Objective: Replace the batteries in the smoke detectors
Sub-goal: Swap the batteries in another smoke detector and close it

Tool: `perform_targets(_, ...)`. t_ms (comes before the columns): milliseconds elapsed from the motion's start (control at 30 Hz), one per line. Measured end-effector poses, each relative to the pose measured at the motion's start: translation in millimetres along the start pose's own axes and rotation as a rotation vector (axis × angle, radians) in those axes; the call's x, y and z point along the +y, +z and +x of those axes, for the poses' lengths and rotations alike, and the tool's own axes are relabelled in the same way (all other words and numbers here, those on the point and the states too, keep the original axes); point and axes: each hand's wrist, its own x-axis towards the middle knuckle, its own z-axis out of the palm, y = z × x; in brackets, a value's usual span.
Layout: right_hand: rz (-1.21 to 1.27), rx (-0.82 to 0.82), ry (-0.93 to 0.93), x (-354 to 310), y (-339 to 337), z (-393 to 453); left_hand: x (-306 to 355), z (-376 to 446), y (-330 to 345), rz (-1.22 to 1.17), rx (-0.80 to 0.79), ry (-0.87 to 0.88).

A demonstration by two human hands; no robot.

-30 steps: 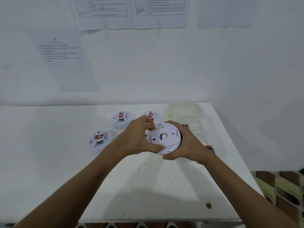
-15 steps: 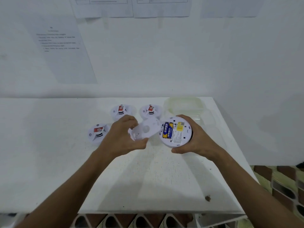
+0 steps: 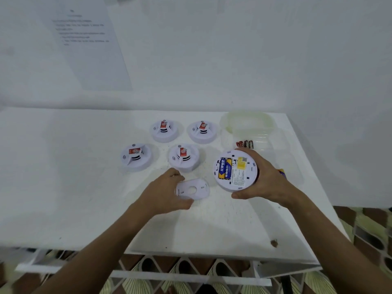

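Note:
My right hand [image 3: 267,183] holds a round white smoke detector [image 3: 235,169] tilted toward me, back side up. Two blue and yellow batteries [image 3: 224,168] sit in its open compartment beside a yellow label. My left hand [image 3: 164,193] grips the detached white back plate [image 3: 194,188], low over the table [image 3: 84,187] just left of the detector. Several other white smoke detectors with red labels [image 3: 184,157] rest face up on the table behind my hands.
Loose red and brown batteries [image 3: 246,144] lie by a clear plastic container [image 3: 247,123] at the back right. Another battery [image 3: 282,171] peeks out behind my right wrist. The table's right edge is close to my right arm. Papers hang on the wall.
The back plate came off the detector. My left hand carried it left and down toward the table, while my right hand turned the detector so its batteries show.

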Motion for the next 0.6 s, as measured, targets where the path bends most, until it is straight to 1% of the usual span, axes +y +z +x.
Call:
perform_targets(67, -0.014, -0.013, -0.006, 0, 2, 1, 6, 1, -9, -0.059, 0.064, 0.03)
perform_targets(133, -0.03, -0.026, -0.013, -2, 3, 2, 20, 4, -25, -0.185, 0.132, 0.075)
perform_targets(167, -0.036, -0.035, -0.019, -4, 3, 3, 29, 7, -35, -0.256, 0.139, 0.1)
perform_targets(233, -0.048, -0.052, -0.036, -8, 4, 6, 48, 12, -52, -0.322, 0.067, 0.152)
perform_targets(300, -0.061, -0.061, -0.058, -11, 6, 10, 65, 17, -66, -0.293, -0.039, 0.195)
perform_targets(367, -0.067, -0.062, -0.075, -13, 7, 13, 74, 21, -73, -0.263, -0.094, 0.224)
perform_targets(500, -0.084, -0.062, -0.087, -15, 8, 16, 81, 27, -77, -0.181, -0.128, 0.228)
perform_targets(600, -0.093, -0.058, -0.09, -14, 8, 17, 84, 29, -76, -0.095, -0.122, 0.229)
